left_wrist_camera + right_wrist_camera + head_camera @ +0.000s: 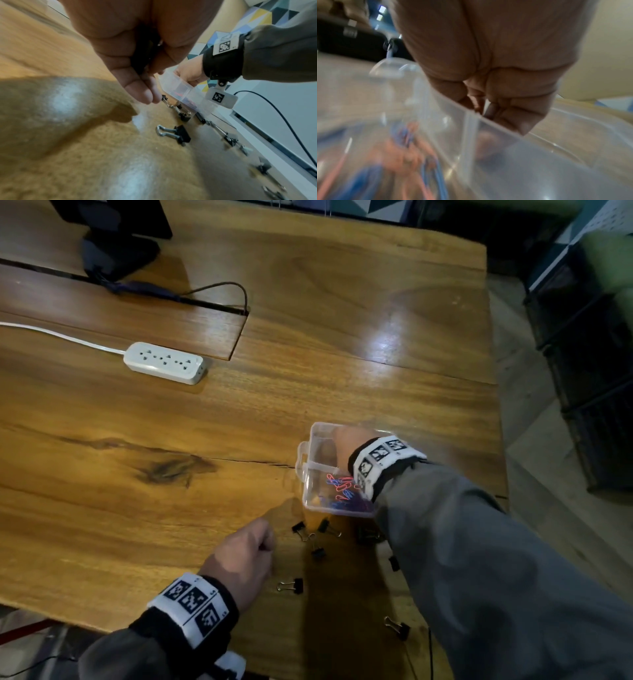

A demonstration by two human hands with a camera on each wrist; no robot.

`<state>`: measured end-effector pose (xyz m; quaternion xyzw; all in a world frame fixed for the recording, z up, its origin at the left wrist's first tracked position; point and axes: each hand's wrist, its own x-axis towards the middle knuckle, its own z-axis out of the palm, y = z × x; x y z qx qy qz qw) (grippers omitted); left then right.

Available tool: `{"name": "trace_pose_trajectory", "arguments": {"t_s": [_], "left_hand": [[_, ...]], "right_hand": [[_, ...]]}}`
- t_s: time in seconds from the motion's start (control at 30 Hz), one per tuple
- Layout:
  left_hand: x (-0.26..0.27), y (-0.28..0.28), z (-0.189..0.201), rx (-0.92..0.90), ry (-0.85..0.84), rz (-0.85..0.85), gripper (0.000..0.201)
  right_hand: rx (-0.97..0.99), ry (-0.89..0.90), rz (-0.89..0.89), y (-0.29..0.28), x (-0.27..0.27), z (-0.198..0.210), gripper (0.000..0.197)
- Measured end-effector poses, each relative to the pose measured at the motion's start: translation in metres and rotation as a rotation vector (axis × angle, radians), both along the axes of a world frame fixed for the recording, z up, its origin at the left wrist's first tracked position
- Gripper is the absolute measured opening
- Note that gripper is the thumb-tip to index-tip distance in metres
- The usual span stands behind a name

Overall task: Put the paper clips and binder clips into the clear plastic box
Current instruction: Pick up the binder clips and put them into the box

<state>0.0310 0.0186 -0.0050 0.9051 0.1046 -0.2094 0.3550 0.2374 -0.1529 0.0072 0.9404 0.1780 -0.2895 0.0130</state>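
The clear plastic box [317, 440] sits on the wooden table, its near compartment holding several red and blue paper clips [342, 487]. My right hand [351, 441] grips the box's right wall; in the right wrist view its fingers [513, 115] curl over the rim [453, 106]. My left hand [265, 542] is curled into a fist left of the loose black binder clips [298, 528]. In the left wrist view a black binder clip [145, 54] is tucked in that palm. Several more binder clips [178, 133] lie scattered in front of the box [181, 86].
A white power strip [165, 362] and its cord lie at the back left. A black monitor stand [116, 251] stands at the far left corner. The table's right edge [495, 392] drops to the floor, with black crates [589, 364] beyond it.
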Motion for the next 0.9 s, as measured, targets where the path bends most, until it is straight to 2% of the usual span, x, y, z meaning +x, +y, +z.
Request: {"name": "trace_pose_trajectory", "arguments": {"t_s": [0.07, 0.17, 0.2, 0.3, 0.4, 0.53, 0.67, 0.77, 0.83, 0.9], "left_hand": [[0.002, 0.0, -0.002, 0.018, -0.02, -0.013, 0.022], [0.006, 0.0, -0.002, 0.029, -0.033, -0.02, 0.008], [0.008, 0.0, -0.002, 0.029, -0.03, -0.018, 0.002], [0.009, -0.001, -0.005, 0.06, -0.019, -0.03, 0.011], [0.009, -0.004, -0.005, 0.089, 0.001, -0.03, 0.013], [0.007, -0.008, -0.006, 0.095, -0.004, -0.048, 0.016], [0.005, -0.01, -0.005, 0.104, -0.011, -0.043, 0.017], [0.004, -0.01, -0.003, 0.099, -0.013, -0.043, 0.016], [0.004, -0.011, -0.001, 0.098, -0.022, -0.053, 0.014], [0.002, -0.01, 0.0, 0.113, -0.036, -0.084, 0.013]], "right_hand": [[0.09, -0.016, -0.102, -0.009, -0.001, 0.008, 0.017], [0.265, -0.035, -0.316, -0.037, 0.0, 0.026, 0.021], [0.242, -0.037, -0.306, -0.045, -0.001, 0.029, 0.021], [0.06, 0.001, -0.127, -0.049, -0.01, 0.025, 0.016], [0.016, -0.068, 0.079, -0.043, -0.019, 0.016, 0.023], [-0.094, -0.036, 0.212, -0.03, -0.012, 0.018, 0.031], [-0.146, 0.06, 0.205, -0.02, -0.004, 0.017, 0.033], [-0.089, 0.137, 0.154, -0.022, -0.001, 0.019, 0.037], [-0.071, 0.128, 0.154, -0.026, -0.001, 0.021, 0.037], [-0.095, 0.061, 0.197, -0.028, -0.003, 0.02, 0.027]]}}
